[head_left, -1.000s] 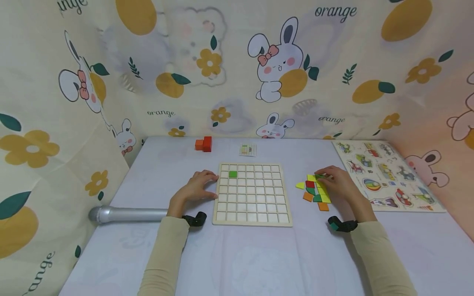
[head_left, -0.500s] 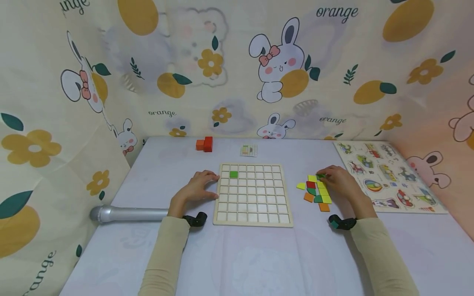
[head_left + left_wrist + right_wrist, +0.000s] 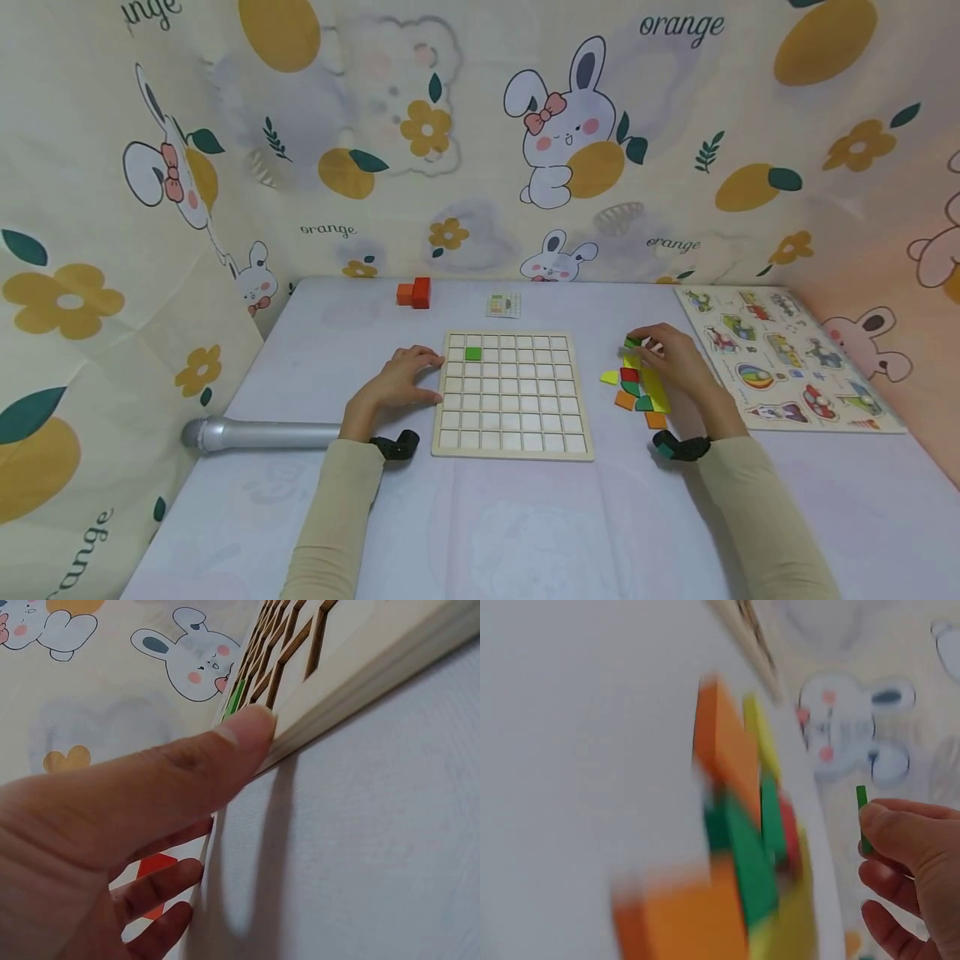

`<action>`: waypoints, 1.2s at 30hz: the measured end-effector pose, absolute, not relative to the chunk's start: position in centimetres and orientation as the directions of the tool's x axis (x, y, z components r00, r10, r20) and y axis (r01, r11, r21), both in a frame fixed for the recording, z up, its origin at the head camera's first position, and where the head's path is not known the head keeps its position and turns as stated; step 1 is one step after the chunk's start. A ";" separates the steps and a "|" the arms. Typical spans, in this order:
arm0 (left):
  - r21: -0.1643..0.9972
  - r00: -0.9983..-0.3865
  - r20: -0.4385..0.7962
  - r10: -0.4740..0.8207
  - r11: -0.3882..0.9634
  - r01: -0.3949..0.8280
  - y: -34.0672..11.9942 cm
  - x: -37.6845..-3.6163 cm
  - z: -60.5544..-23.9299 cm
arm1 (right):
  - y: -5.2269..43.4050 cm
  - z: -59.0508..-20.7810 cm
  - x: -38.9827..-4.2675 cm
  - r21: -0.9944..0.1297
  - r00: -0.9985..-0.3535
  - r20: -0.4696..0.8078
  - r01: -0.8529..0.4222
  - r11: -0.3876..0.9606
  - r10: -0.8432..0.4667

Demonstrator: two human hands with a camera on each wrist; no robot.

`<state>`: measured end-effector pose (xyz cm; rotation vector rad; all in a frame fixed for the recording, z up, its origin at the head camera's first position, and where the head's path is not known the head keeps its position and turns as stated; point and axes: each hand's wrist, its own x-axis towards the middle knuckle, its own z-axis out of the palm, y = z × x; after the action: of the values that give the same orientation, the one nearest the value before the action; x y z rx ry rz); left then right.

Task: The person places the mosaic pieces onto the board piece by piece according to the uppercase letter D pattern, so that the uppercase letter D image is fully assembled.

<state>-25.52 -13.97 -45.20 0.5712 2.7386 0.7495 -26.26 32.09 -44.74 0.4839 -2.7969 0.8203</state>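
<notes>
The small green tile (image 3: 632, 342) is in our right hand (image 3: 671, 360), pinched at the fingertips (image 3: 881, 821) and held a little above the far end of the pile of coloured tiles (image 3: 639, 390). In the right wrist view we see it almost edge-on, a thin green strip standing upright between thumb and finger, so its flat face is turned sideways and not down to the table (image 3: 525, 517). The other fingers of this hand are curled under it.

The relation that matters is the direction to the wooden grid board (image 3: 512, 393). It lies to the left of the tile, well apart from it, with a strip of bare table between. One green square (image 3: 472, 353) already sits in the top row of the board, in the second cell from the left; this is on the far side of the board from the right hand, so we judge the tile must travel left across the board.

Our left hand (image 3: 399, 385) is much nearer to that corner. It holds nothing: the fingers are relaxed and the thumb (image 3: 232, 742) presses against the left edge of the board, as the left wrist view shows.

Further out, orange and red blocks (image 3: 414, 292) and a small pattern card (image 3: 502, 305) lie at the back, a picture puzzle (image 3: 780, 354) lies on the right, and a silver tube (image 3: 258, 435) on the left.
</notes>
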 end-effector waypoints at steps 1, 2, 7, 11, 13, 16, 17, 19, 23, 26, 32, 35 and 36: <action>0.532 -0.893 -0.129 0.430 0.790 0.304 -14.0 -25.5 -45.2 | 31.4 -44.7 -26.4 -0.496 -0.923 0.282 -0.374 0.784 -0.261; 0.534 -0.894 -0.128 0.429 0.789 0.302 -14.0 -25.5 -45.2 | 30.6 -44.6 -26.5 -0.509 -0.919 0.290 -0.383 0.771 -0.265; 0.537 -0.896 -0.139 0.421 0.793 0.289 -13.9 -25.4 -45.0 | 26.1 -44.4 -27.3 -0.528 -0.879 0.354 -0.470 0.707 -0.320; 0.535 -0.898 -0.145 0.416 0.796 0.283 -13.9 -25.5 -45.0 | 22.1 -44.5 -27.7 -0.566 -0.853 0.364 -0.522 0.638 -0.374; 0.539 -0.897 -0.142 0.419 0.793 0.285 -13.9 -25.4 -45.0 | 20.4 -44.7 -27.9 -0.597 -0.852 0.343 -0.523 0.608 -0.395; 0.545 -0.897 -0.146 0.417 0.791 0.280 -13.9 -25.4 -44.9 | 18.1 -45.2 -28.1 -0.621 -0.845 0.325 -0.529 0.579 -0.424; 0.546 -0.897 -0.144 0.417 0.790 0.279 -13.8 -25.3 -44.9 | 17.5 -45.3 -28.2 -0.620 -0.841 0.326 -0.536 0.574 -0.432; 0.545 -0.898 -0.143 0.416 0.791 0.280 -13.9 -25.3 -44.9 | 16.3 -45.6 -28.4 -0.617 -0.830 0.341 -0.552 0.562 -0.441; 0.540 -0.900 -0.133 0.416 0.792 0.286 -13.9 -25.3 -44.9 | 14.6 -46.2 -28.4 -0.605 -0.825 0.349 -0.560 0.566 -0.444; 0.537 -0.900 -0.128 0.417 0.792 0.290 -13.9 -25.3 -45.0 | 13.6 -46.5 -28.4 -0.602 -0.837 0.330 -0.543 0.585 -0.437; 0.536 -0.899 -0.125 0.419 0.791 0.294 -13.9 -25.3 -45.1 | 12.5 -46.9 -28.5 -0.560 -0.842 0.328 -0.539 0.629 -0.429; 0.537 -0.898 -0.120 0.423 0.788 0.300 -13.9 -25.3 -45.2 | 12.3 -47.1 -28.5 -0.543 -0.845 0.332 -0.535 0.648 -0.420; 0.538 -0.898 -0.119 0.424 0.788 0.301 -13.9 -25.3 -45.2 | 12.2 -47.1 -28.5 -0.541 -0.843 0.336 -0.538 0.646 -0.421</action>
<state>-25.34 -13.86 -45.19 0.5649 2.7455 0.7687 -28.53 12.24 -47.12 0.7897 -2.6845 0.9698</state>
